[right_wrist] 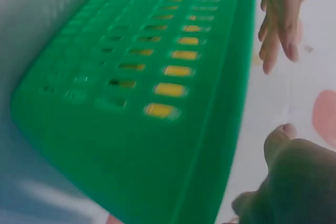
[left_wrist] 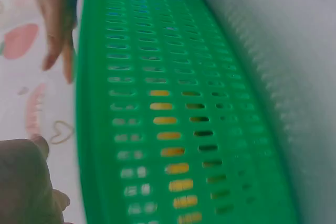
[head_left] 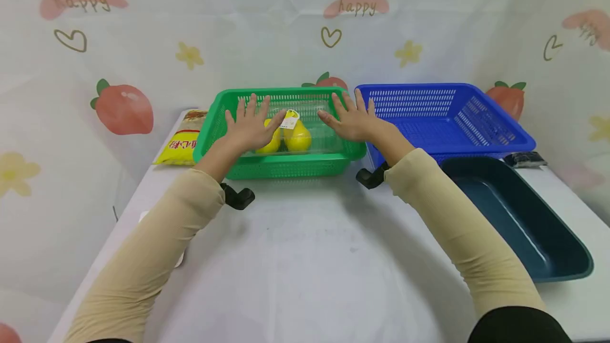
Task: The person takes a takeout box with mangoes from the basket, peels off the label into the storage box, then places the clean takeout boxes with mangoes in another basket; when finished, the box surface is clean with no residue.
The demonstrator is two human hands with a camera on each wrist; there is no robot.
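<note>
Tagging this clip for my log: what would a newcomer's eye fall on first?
The left hand and right hand, fingers spread, over a bright green basket in the middle. Inside it, yellow pear-shaped items stand out. To its right sits a vivid blue basket, with a dark tray nearer the viewer.

The green basket (head_left: 286,170) is smooth plastic, the yellow pears (head_left: 298,139) glossy, the sleeves (head_left: 459,234) matt cloth.

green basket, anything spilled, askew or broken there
Nothing stands out. The green basket stands upright on the table, its visible walls show no break, and the yellow fruit is inside it, with none spilled onto the table in view.
</note>
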